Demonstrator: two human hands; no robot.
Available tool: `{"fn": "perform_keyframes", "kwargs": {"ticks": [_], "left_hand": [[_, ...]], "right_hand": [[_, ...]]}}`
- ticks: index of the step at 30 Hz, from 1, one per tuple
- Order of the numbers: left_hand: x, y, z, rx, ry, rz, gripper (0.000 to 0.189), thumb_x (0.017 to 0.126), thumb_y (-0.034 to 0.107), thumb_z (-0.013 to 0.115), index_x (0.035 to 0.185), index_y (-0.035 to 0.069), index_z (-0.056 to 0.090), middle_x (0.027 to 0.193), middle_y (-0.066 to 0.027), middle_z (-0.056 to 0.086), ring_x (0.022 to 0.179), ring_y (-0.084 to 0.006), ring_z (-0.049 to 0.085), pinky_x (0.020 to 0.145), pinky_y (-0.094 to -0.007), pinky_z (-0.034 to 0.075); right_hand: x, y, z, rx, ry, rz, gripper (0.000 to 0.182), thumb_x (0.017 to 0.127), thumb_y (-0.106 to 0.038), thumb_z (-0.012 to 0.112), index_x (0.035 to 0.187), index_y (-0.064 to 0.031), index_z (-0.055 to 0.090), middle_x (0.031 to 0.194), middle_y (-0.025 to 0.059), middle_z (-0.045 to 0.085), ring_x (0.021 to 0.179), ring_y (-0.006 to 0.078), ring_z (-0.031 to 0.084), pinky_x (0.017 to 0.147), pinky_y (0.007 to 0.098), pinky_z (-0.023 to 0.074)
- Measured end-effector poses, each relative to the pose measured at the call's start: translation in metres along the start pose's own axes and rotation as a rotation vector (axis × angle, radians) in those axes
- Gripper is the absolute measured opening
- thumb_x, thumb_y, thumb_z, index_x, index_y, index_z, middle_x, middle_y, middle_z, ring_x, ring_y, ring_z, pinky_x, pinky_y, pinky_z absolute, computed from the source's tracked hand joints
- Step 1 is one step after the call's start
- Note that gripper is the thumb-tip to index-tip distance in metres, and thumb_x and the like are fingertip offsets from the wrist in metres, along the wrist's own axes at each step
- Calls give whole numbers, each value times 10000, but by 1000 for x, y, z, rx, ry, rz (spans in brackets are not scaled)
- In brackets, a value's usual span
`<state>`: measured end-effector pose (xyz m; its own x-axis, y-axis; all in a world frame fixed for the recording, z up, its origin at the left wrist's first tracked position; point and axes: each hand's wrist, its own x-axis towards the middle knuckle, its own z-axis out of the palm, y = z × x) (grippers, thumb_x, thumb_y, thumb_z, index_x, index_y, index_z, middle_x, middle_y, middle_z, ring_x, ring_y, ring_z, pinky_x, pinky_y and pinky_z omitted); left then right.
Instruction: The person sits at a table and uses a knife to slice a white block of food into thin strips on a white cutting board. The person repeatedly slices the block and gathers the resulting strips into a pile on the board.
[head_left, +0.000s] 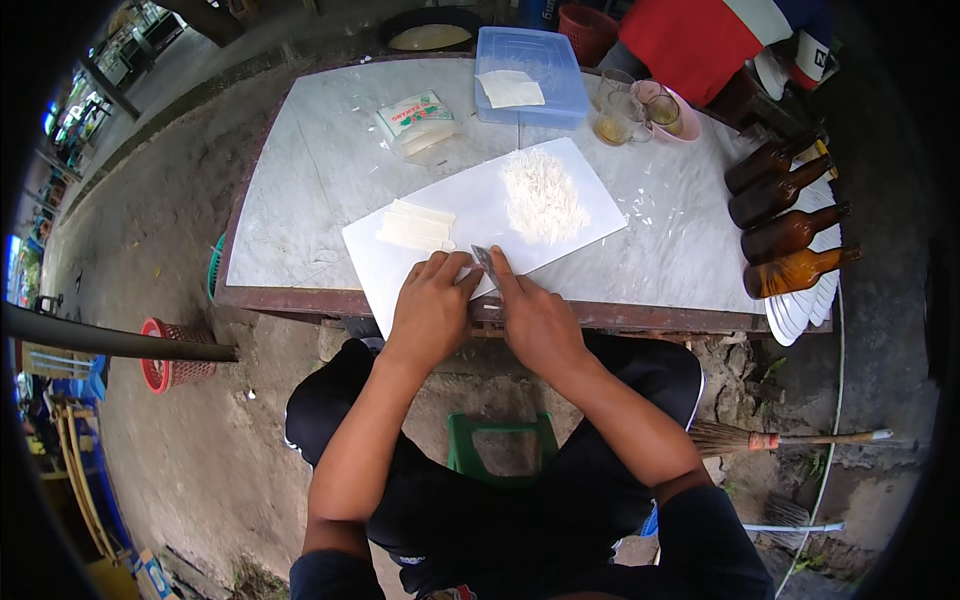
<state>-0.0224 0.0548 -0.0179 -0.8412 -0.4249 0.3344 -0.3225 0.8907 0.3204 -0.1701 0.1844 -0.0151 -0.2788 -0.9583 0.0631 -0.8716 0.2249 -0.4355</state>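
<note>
My right hand (541, 319) grips a small knife (485, 262), its index finger stretched along the dark, worn blade. Right beside the blade, the bent fingers of my left hand (433, 304) press down near the front edge of a white board (465, 191); what lies under them is mostly hidden. Beyond my left fingers is a small stack of pale, thin wrapper-like sheets (417, 225). A heap of fine pale shreds (544, 196) covers the board's right part. The board lies askew, with its near corner jutting past the table's front edge.
On the table (292, 187) are a printed plastic packet (416, 124), a blue lidded box (531, 75) bearing a pale sheet, glass mugs (619, 120) and a pink bowl (686, 127). Several brown bottles (787, 236) lie on white plates (795, 315) at right. Another person's red clothing (675, 49) shows behind.
</note>
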Motion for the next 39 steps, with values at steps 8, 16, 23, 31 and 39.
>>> {"fn": "perform_keyframes", "kwargs": {"ticks": [8, 16, 23, 31, 39], "left_hand": [[-4, -1, -1, -14, -5, 17, 520, 785, -43, 708, 1295, 29, 778, 1263, -124, 658, 1212, -323, 651, 1022, -446, 548], [-7, -3, -1, -29, -22, 29, 499, 819, -43, 681, 1307, 12, 770, 1265, -134, 653, 1216, -331, 634, 1049, -448, 524], [-6, -4, -1, -30, -46, 31, 507, 805, -41, 696, 1303, 12, 779, 1262, -134, 656, 1222, -328, 636, 1067, -439, 525], [-7, 0, 1, -17, -5, 22, 523, 776, 5, 754, 1298, 23, 768, 1275, -117, 674, 1224, -327, 657, 1063, -448, 545], [-8, 2, 0, -41, -42, 9, 483, 812, 43, 744, 1291, -18, 753, 1336, -148, 654, 1275, -338, 617, 1107, -470, 500]], "right_hand": [[-12, 6, 4, 82, 39, -2, 753, 961, 26, 563, 1683, 57, 352, 1081, 303, 724, 834, 510, 733, 752, 591, 603], [-11, 8, 1, 144, 42, -48, 686, 1035, -41, 584, 1676, 60, 360, 1062, 303, 725, 843, 518, 728, 753, 583, 595], [-8, 2, 1, 0, -11, -15, 736, 983, -28, 553, 1688, 40, 353, 1045, 276, 734, 811, 477, 747, 729, 560, 624], [-12, 0, 4, -5, -22, 27, 765, 971, -31, 554, 1697, 39, 324, 1039, 286, 732, 816, 487, 753, 708, 575, 621], [-13, 11, 13, 138, 59, -22, 696, 1070, -97, 606, 1701, 8, 332, 1046, 291, 722, 829, 520, 711, 746, 593, 578]]}}
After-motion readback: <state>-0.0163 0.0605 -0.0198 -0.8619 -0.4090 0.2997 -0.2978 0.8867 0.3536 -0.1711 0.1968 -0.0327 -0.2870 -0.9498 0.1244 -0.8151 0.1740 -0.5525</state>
